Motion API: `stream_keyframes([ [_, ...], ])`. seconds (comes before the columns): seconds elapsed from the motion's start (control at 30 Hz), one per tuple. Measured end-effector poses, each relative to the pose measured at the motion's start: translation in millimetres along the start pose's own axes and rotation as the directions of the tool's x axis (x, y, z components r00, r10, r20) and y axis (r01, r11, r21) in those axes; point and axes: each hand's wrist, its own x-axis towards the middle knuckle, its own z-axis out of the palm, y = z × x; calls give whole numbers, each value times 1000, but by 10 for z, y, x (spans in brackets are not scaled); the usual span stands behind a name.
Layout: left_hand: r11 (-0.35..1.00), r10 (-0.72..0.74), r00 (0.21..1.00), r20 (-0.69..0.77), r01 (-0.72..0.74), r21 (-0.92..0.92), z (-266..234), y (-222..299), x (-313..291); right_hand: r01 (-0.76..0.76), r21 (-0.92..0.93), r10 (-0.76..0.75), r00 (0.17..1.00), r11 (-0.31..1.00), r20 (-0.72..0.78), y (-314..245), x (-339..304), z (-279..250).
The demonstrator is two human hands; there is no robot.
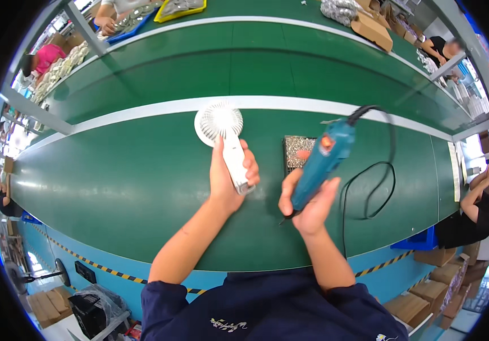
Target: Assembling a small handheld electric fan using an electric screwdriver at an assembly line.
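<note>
- Handheld fan (225, 136), white, was the thing you were working on in the head view: your left hand (228, 177) had its fingers curled shut around the handle, round grille head pointing up and away from you, the whole fan lifted just over the green conveyor belt (119, 182).
- Your right hand (308, 206) was wrapped closed on the teal electric screwdriver (321, 165), the bit end poking out below your palm toward you, black cord (369, 187) looping off to the right across the belt.
- Tip, judging from that grip: you'd have done well to keep the fan's handle pinned firmly so it couldn't twist, and to bring the driver bit square onto the screw spot rather than at a slant. I couldn't see any screw hole from that angle, honestly.
- I'd also have watched that cord loop so it didn't drag on the small dark tray of screws (298, 152) sitting just behind the driver.
- Looks-wise, the fan had a slim, flat white handle with a squared-off bottom end showing past your fingers, and a bright ribbed grille, a bit blown out by the light. The two hands were close together but not touching.
</note>
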Motion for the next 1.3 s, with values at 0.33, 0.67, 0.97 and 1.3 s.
stream_keyframes([
  [0.33,995,-63,998,-14,64,77,-145,-397,-188,400,254,-453,867,881,205,-331,83,72],
  [0.67,980,-40,998,-49,49,191,-119,-445,-211,438,437,-543,827,786,147,-183,-8,19],
  [0.97,980,-40,997,-62,51,191,-92,-438,-196,421,432,-517,846,798,130,-108,-16,32],
  [1.3,975,-15,997,-70,30,218,-102,-444,-208,442,425,-532,839,790,116,-56,14,66],
])
